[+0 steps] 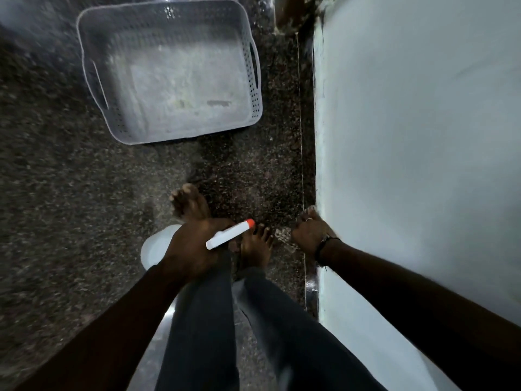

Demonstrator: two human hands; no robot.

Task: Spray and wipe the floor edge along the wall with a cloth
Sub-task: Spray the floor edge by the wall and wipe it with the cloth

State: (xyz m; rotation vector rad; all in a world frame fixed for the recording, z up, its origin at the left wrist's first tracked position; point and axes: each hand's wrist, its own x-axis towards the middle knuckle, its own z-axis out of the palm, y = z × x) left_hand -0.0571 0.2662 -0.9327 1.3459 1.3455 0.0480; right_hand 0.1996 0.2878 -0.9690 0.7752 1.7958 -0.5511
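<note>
The floor (70, 193) is dark speckled stone, polished and grainy-looking, and it meets a smooth pale painted wall (423, 136) that fills the right side of the frame. In the upper left sits a grey plastic basket (253, 88), rectangular with rounded corners, perforated sides and slot handles; something pale lies inside, too blurred to name.

My left hand (194, 246), centre frame, has its grip wrapped around a spray bottle (229, 234): white head, orange nozzle tip pointing up and right, translucent rounded body mostly hidden under my fist. My right hand (308, 235) is clenched low against the foot of the wall, knuckles up, a dark band on the wrist. A scrap of patterned cloth (283, 235) peeks out left of that fist, on the floor edge; most of it is hidden. My bare feet and dark trousers fill the bottom centre.
</note>
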